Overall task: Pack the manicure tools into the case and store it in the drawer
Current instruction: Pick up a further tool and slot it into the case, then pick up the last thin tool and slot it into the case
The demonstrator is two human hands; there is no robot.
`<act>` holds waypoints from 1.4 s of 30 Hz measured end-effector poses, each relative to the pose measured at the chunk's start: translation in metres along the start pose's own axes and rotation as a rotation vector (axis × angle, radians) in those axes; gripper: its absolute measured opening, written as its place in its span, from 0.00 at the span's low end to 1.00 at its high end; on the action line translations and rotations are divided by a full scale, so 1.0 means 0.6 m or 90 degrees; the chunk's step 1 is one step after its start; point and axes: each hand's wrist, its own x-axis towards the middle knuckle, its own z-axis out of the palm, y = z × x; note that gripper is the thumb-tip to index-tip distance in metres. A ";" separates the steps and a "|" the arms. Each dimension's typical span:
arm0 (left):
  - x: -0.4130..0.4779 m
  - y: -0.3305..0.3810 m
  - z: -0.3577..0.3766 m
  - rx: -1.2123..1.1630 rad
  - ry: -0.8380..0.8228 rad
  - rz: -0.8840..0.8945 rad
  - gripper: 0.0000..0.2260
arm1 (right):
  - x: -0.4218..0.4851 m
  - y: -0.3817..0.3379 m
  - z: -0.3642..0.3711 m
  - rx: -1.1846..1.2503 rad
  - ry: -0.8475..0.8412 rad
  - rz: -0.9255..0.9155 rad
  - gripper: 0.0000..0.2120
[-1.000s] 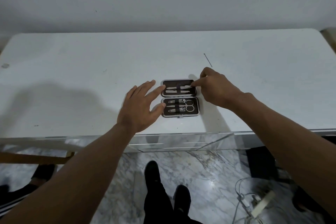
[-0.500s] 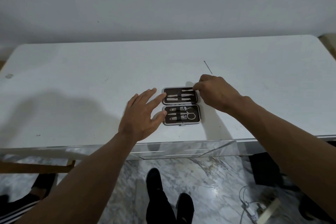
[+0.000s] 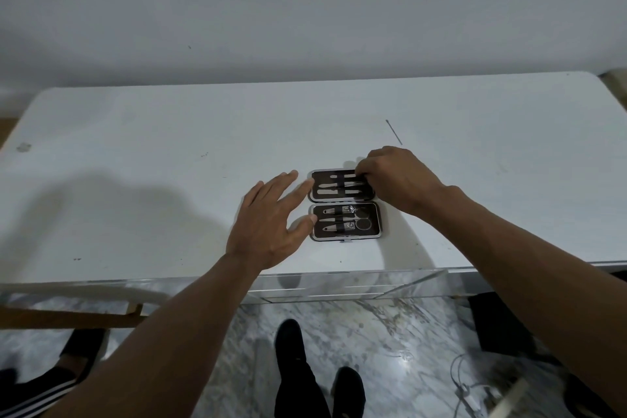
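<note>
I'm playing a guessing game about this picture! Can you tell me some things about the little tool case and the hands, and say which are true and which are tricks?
1. The case lies open on the white table. True.
2. The left hand is clenched in a fist. False: its fingers are spread open beside the case's left edge.
3. The right hand is at the case's far half, fingertips on a thin tool. True.
4. The small scissors sit loose on the table. False: they are strapped into the near half of the case.
5. The case is full of pencils. False: it holds metal manicure tools.
</note>
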 end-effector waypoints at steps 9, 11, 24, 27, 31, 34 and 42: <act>0.000 0.000 -0.001 -0.006 -0.001 -0.005 0.27 | 0.018 -0.007 0.009 0.043 -0.019 -0.010 0.14; 0.000 0.001 -0.002 -0.008 -0.004 -0.007 0.27 | 0.021 -0.009 0.010 0.042 -0.024 -0.014 0.13; 0.000 0.003 -0.004 -0.007 -0.009 -0.008 0.27 | 0.020 -0.006 0.003 0.083 -0.021 0.011 0.12; 0.001 0.004 -0.005 -0.012 -0.009 -0.006 0.27 | 0.022 0.010 -0.005 0.061 0.054 0.075 0.11; 0.001 0.002 -0.005 -0.014 -0.007 -0.006 0.27 | 0.046 0.056 -0.005 0.053 0.126 0.266 0.09; 0.001 0.002 -0.005 -0.018 -0.003 -0.006 0.27 | 0.065 0.086 -0.003 0.077 0.110 0.367 0.07; 0.001 0.003 -0.005 -0.017 -0.005 -0.008 0.27 | 0.111 0.088 -0.029 0.119 0.018 0.479 0.09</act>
